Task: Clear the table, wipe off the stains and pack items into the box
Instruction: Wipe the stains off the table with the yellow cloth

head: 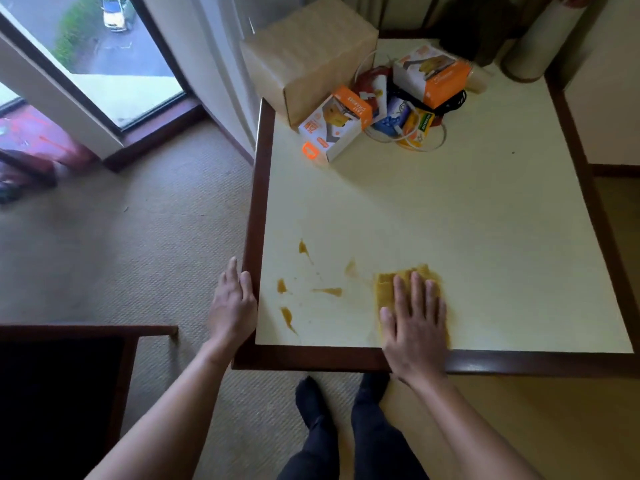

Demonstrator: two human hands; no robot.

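My right hand (414, 320) presses flat, fingers straight, on a yellow cloth (383, 285) near the front edge of the cream table (485, 237). Several brown stains (327, 291) lie to the left of the cloth. My left hand (232, 303) rests open against the table's dark wooden left edge. At the far side stands a brown cardboard box (308, 60). Beside it are an orange-and-white charger box (334, 124), a second one (433, 74), and a pile of cables and small packets (405, 123).
A pale cylinder (543, 39) stands at the far right corner beside a dark object (478, 32). A dark chair (62, 386) is at the lower left on the carpet. A window (93, 46) is at the upper left. My legs are below the table's front edge.
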